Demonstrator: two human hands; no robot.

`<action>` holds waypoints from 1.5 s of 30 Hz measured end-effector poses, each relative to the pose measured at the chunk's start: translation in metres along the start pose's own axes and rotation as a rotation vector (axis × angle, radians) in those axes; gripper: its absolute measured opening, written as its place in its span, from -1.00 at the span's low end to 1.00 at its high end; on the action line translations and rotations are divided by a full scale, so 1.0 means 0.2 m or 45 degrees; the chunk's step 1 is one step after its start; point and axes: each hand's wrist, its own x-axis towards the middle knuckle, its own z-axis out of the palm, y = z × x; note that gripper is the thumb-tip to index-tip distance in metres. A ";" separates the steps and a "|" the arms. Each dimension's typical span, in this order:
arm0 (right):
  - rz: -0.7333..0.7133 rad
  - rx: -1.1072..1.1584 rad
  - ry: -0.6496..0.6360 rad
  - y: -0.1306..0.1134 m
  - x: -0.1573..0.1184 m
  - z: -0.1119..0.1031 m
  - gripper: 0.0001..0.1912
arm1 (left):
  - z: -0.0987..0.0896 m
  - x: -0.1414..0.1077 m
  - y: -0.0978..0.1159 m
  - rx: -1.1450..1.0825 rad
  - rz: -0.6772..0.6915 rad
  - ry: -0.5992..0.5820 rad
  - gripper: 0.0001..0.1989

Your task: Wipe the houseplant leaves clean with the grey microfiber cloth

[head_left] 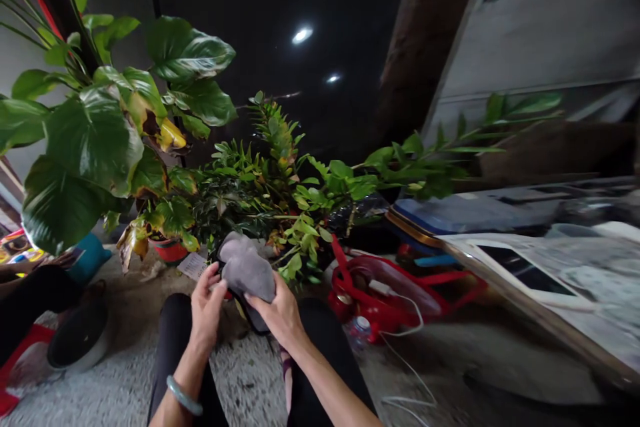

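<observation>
Steadying the soft grey piece above the lap, the right hand closes on its lower edge, thumb on top, probably leaving the half-curled left hand free at the other edge; whether that one grips is unclear. Beyond, an open red bag holds a white plug. Farther, a red pot sits beneath leaves.

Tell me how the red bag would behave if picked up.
The red bag would probably sag, as its mouth gapes and sides look thin. The white cable trailing over its edge might drag or snag.
</observation>
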 end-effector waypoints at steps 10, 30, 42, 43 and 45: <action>-0.474 0.071 0.053 -0.14 -0.31 0.00 -0.43 | 0.11 -0.31 0.11 -0.225 -0.156 -0.422 -0.09; -0.128 0.079 -0.622 -0.07 -0.03 -0.17 -0.18 | 0.12 0.03 0.08 -0.174 -0.369 -0.359 -0.47; 0.629 0.596 -0.413 0.16 0.42 0.04 -0.18 | 0.01 0.38 0.50 0.069 0.004 -0.231 -0.36; 0.648 0.628 -0.397 0.18 0.45 0.06 -0.19 | 0.01 0.36 0.49 0.096 -0.023 -0.232 -0.37; 0.681 0.725 -0.366 0.21 0.50 0.10 -0.21 | 0.02 0.31 0.44 0.179 -0.086 -0.243 -0.36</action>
